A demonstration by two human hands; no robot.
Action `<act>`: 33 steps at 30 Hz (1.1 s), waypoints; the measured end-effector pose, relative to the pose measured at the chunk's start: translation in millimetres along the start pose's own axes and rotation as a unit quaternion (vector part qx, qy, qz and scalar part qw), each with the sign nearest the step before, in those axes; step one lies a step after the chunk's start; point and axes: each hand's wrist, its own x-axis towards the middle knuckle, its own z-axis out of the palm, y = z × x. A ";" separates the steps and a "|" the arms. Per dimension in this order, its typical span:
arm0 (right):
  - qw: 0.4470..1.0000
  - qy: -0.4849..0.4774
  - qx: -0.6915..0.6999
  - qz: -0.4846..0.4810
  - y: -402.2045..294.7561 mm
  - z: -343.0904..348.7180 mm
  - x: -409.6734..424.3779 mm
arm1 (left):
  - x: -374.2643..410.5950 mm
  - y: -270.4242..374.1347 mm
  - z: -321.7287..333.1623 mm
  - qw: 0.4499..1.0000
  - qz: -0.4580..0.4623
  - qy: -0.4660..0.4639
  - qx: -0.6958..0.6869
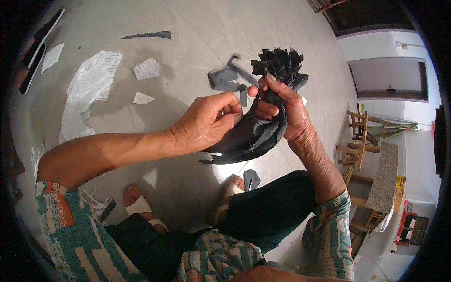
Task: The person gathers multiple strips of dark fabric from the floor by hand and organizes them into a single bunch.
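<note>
My right hand [282,105] grips the neck of a bundle of black fabric [257,137]. Its cut ends fan out in a ragged tuft above my thumb, and its smooth, loose length hangs down to the left. My left hand [218,118] is at the left side of the bundle, thumb and bent fingers pinched together near its edge. Whether a thin strand or a bit of cloth lies between those fingertips cannot be told. A dark grey strip [243,72], partly blurred, extends left from near my right hand's fingers, above grey scraps on the floor.
Striped white fabric [90,81], a smaller striped piece [147,69], a white scrap [143,98] and a dark sliver [148,35] lie on the floor. A dark scrap [251,179] is beside my sandalled foot. Wooden stools and a speckled slab [384,176] stand at the right. Another person's shoes show upper left.
</note>
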 end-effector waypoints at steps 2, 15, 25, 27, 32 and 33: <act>1.000 -0.006 0.018 0.005 3.1 0.5 1.5 | -8.6 3.2 1.3 1.000 -0.013 -0.003 0.000; 0.995 0.016 -0.057 -0.077 -7.6 -17.0 0.7 | -48.6 -18.5 -23.2 0.995 -0.007 -0.023 0.101; 0.978 0.116 -0.003 -0.173 -20.8 -33.0 -1.5 | -127.5 -43.4 -41.6 0.981 -0.086 0.013 0.174; 0.975 0.124 -0.013 -0.183 -15.9 -29.6 4.7 | -132.0 -48.1 -40.8 0.979 -0.118 0.013 0.168; 0.960 0.244 -0.054 -0.125 -11.9 -10.7 16.7 | -114.8 -61.2 -60.8 0.970 -0.204 0.077 0.103; 0.937 0.317 -0.111 -0.100 -14.6 -15.0 21.3 | -110.9 -58.9 -67.8 0.970 -0.199 0.106 0.094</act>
